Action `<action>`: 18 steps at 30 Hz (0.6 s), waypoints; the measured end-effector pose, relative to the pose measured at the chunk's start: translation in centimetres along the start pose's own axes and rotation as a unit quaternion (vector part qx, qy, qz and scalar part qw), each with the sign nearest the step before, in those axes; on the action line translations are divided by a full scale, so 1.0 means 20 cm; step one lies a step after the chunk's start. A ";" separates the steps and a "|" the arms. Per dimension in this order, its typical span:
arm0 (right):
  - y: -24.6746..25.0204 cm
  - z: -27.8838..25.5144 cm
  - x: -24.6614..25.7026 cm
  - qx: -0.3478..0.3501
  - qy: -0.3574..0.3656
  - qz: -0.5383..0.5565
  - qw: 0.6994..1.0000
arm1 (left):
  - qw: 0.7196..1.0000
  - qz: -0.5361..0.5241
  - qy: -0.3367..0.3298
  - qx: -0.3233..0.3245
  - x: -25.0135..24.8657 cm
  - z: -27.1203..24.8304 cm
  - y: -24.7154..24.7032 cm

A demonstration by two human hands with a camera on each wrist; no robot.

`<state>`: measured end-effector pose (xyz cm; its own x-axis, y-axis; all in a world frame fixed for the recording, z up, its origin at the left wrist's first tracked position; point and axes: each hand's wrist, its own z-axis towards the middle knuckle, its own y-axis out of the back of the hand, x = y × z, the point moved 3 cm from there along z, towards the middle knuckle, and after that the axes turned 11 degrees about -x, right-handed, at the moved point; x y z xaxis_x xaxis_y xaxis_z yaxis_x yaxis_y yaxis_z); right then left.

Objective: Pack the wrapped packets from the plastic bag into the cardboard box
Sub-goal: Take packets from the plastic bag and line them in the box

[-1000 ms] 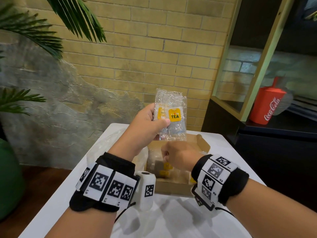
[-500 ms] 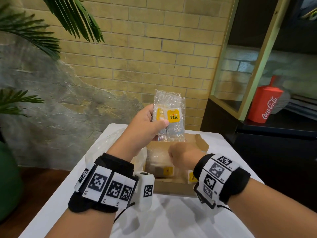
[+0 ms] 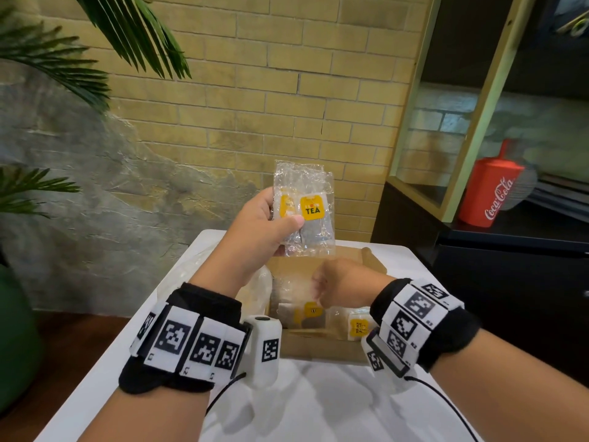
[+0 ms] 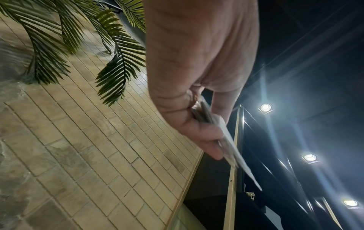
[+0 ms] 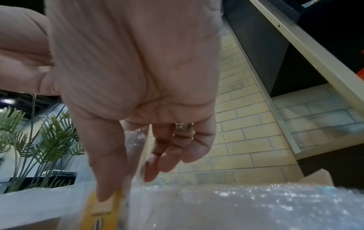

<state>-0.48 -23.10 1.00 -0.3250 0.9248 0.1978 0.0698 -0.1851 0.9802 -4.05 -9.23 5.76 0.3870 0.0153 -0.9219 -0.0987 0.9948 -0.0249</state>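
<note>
My left hand holds one clear-wrapped packet with yellow TEA labels upright in the air, just above the far edge of the open cardboard box. In the left wrist view the hand pinches that packet, seen edge-on. My right hand reaches down into the box. There its thumb and fingers pinch a second wrapped packet standing on edge. More packets lie in the box. The plastic bag lies left of the box, mostly hidden by my left arm.
The box sits on a small white table against a brick wall. A dark cabinet with a red Coca-Cola cup stands to the right. Palm leaves hang at the upper left. Bubble wrap fills the box near my right hand.
My right hand has shifted slightly to the right inside the box. The left hand keeps its packet raised in almost the same place.
</note>
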 end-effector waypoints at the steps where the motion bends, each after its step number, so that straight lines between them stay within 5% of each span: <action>1: 0.00 0.00 0.00 -0.003 0.003 -0.005 1.000 | 1.000 0.001 0.001 0.000 0.00 0.00 0.00; 15: 0.05 0.02 0.09 -0.072 0.075 0.031 0.994 | 1.000 -0.008 0.001 -0.007 0.00 0.01 0.01; 18: 0.03 0.02 0.10 -0.029 0.054 0.020 0.998 | 1.000 -0.007 0.000 -0.006 0.00 0.01 0.00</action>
<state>-0.77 -21.26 2.01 -0.4228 0.8757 0.2331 0.0304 -0.2434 0.9694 -3.98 -9.14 5.85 0.3888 0.0016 -0.9213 -0.1035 0.9937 -0.0420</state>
